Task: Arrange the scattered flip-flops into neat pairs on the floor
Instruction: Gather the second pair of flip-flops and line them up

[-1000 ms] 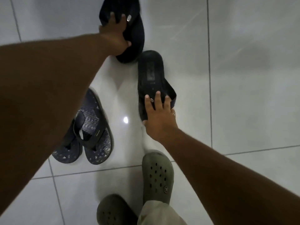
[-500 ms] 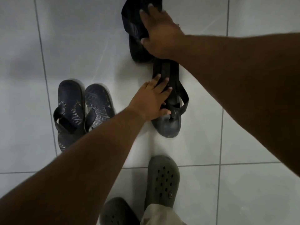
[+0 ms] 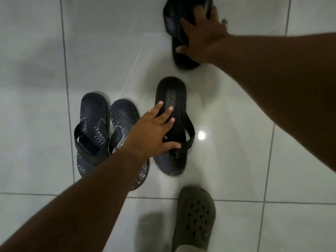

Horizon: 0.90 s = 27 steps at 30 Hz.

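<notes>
Fingers (image 3: 160, 106) of the left hand (image 3: 152, 131) lie spread on one black flip-flop (image 3: 171, 95); right hand (image 3: 201, 39) fingers clamp the second black flip-flop (image 3: 174, 24).

Glossy white floor tiles (image 3: 227, 110) here — polished enough to throw back a bright spot of light, with thin matt grout lines between them. The dark blue flip-flops (image 3: 94, 128) show a wavy embossed footbed, rubbery, under smooth straps with a slight sheen. The black flip-flop (image 3: 171, 99) looks matt and smooth, foam or rubber, its toe end scuffed and dusty. The olive clog (image 3: 195, 215) is dull moulded plastic — punched with round holes.
</notes>
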Tool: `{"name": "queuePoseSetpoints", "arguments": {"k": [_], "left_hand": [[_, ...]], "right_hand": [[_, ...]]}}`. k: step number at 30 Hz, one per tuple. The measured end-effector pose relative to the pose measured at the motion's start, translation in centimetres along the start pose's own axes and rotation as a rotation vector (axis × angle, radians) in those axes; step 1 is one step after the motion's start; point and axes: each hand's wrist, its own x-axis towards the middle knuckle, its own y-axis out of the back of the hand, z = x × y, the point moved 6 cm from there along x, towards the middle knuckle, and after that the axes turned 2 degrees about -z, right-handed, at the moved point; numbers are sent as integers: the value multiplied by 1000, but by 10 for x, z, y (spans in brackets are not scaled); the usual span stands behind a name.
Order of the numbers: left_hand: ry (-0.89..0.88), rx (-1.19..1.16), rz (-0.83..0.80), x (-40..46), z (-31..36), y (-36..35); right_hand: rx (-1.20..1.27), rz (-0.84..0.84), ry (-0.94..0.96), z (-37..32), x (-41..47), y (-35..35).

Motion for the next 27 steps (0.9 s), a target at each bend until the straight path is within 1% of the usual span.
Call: {"name": "queuePoseSetpoints", "arguments": {"k": [4,8,11,15,18,21,25,27], "left_hand": [[12,6,-10,1,-3,2],[31,-30,-26,1,0,1],[41,-56,-66,11,2,7],[-16,-30,-99,43,16,21],[-38,6,-107,57,27,23],[-59,33,-105,61,32,24],[-85,49,-118,68,34,27],[-85,89,-154,65,37,31]], "right_hand": [[22,-7,-88,55,-19,-13],[72,-49,-132,82,-81,-42],[160,-73,-122,78,-148,-75],[234,-144,-132,61,-216,-117],[297,-134,-151,60,-230,-128],[308,-135,-174,63,-234,-130],[319,-171,-213,64,-253,-136],[306,-200,-210,62,-255,-134]]}}
